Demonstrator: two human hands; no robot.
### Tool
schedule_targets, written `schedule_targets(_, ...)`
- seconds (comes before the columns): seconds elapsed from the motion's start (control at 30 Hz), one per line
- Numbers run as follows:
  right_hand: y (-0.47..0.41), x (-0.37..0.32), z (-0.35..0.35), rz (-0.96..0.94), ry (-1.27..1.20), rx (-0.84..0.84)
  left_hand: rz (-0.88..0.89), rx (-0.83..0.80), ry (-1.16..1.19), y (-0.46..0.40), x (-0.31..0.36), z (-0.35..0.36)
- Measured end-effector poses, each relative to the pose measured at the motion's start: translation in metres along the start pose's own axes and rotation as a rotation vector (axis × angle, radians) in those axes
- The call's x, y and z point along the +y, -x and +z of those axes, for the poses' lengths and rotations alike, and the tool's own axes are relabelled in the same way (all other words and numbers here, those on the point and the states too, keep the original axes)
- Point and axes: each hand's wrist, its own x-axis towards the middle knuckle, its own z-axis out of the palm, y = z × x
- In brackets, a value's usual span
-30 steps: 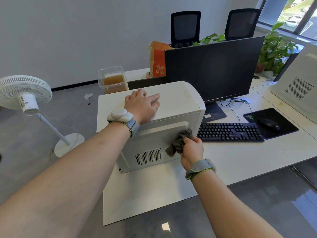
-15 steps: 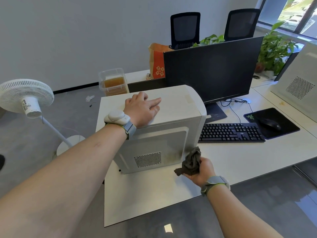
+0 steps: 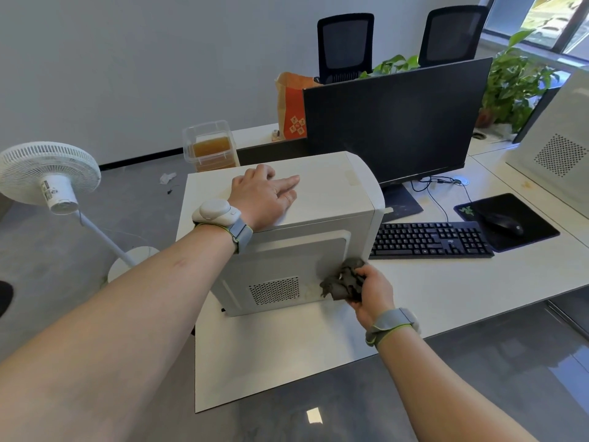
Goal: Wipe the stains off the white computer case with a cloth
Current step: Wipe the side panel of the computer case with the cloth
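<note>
matt white case (image 3: 306, 199) (perforated vent), crumpled grey cloth (image 3: 342, 280)

Counted: two computer cases (image 3: 296, 250) (image 3: 554, 148), two office chairs (image 3: 345, 47) (image 3: 452, 35), one monitor (image 3: 392, 122), one keyboard (image 3: 430, 240), one fan (image 3: 47, 173).

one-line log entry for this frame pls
left hand: flat on computer case top | right hand: grips cloth at lower side panel | phase: wiping

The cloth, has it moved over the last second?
Yes. The cloth went down the white computer case side panel, from beside the keyboard to the lower corner.
</note>
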Motion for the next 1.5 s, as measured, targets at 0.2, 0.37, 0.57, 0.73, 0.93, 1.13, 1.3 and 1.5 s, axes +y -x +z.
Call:
schedule_targets(0.2,-0.008,-0.007,0.008,0.155,0.056,-0.041,-0.011,0.009,0.004,0.001,0.002,0.0)
schedule_targets(0.37,0.03,-0.044,0.008,-0.08,-0.221,-0.256,-0.01,0.011,0.011,0.0,0.0,0.0)
schedule_targets(0.57,0.013,-0.018,-0.015,0.036,-0.121,-0.113,-0.013,0.025,0.021,0.0,0.001,0.0)
schedule_targets(0.73,-0.006,0.03,-0.016,0.278,0.058,0.031,-0.017,0.032,0.03,0.001,0.002,0.0)
schedule_targets(0.93,0.017,-0.01,0.028,0.085,-0.137,-0.092,-0.019,0.035,0.025,0.001,0.001,0.0)
schedule_targets(1.13,0.034,-0.055,-0.005,-0.14,-0.276,-0.131,-0.011,0.051,0.022,0.0,0.0,0.001)
schedule_targets(1.3,-0.007,-0.009,-0.033,0.033,-0.023,0.013,-0.017,0.062,0.025,0.0,0.002,0.001)
schedule_targets(1.5,-0.028,0.024,-0.022,0.271,0.049,0.123,-0.03,0.063,0.036,0.0,0.003,0.001)
